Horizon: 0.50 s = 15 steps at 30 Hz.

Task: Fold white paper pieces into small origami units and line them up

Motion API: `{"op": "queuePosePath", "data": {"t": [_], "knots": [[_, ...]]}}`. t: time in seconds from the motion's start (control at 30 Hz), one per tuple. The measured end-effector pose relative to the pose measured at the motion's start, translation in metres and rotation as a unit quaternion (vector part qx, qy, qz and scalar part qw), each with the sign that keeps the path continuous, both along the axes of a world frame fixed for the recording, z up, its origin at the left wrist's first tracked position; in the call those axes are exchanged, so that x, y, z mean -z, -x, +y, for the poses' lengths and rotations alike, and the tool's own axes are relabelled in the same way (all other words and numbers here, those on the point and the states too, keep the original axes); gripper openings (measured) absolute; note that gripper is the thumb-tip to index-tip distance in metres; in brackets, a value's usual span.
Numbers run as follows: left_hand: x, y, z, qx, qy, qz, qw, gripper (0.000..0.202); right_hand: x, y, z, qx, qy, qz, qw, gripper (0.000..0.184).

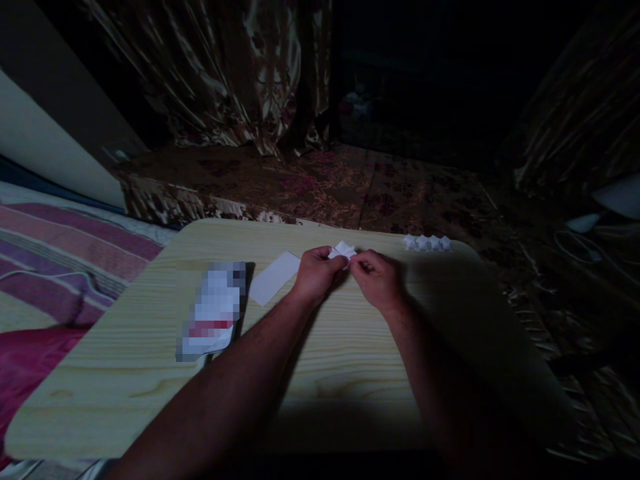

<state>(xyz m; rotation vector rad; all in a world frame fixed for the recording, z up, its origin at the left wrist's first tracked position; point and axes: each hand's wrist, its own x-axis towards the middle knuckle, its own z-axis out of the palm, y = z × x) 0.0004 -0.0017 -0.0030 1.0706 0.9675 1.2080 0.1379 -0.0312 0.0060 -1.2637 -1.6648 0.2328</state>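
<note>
A small folded white paper star (343, 249) is held between both hands over the back half of the wooden table (345, 390). My left hand (320, 270) grips its left side, the thumb laid across the near face. At its lower right, the closed fingertips of my right hand (377, 277) pinch the edge; the exact spot is too small to make out. Just left of my left hand lies a flat white paper sheet (273, 279). A row of several folded white paper stars (428, 243) stands at the table's back right.
A blurred-out phone-like object (213, 310) lies on the table's left part. Beyond the left edge is a striped bed cover (65, 253) with a white cable across it. Patterned cloth (320, 183) and curtains (240, 73) stand behind the table.
</note>
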Motion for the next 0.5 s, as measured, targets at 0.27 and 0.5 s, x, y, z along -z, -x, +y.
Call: {"op": "queuePosePath", "data": {"t": [0.27, 0.5], "knots": [[-0.0029, 0.0001, -0.0010, 0.019, 0.008, -0.024, 1.000, 0.015, 0.0014, -0.0019, 0.0014, 0.001, -0.023, -0.043, 0.999, 0.017], [-0.0013, 0.0009, 0.0004, 0.021, -0.001, -0.002, 1.000, 0.022, 0.0044, 0.0017, 0.0004, 0.002, 0.010, 0.018, 1.000, 0.012]]}}
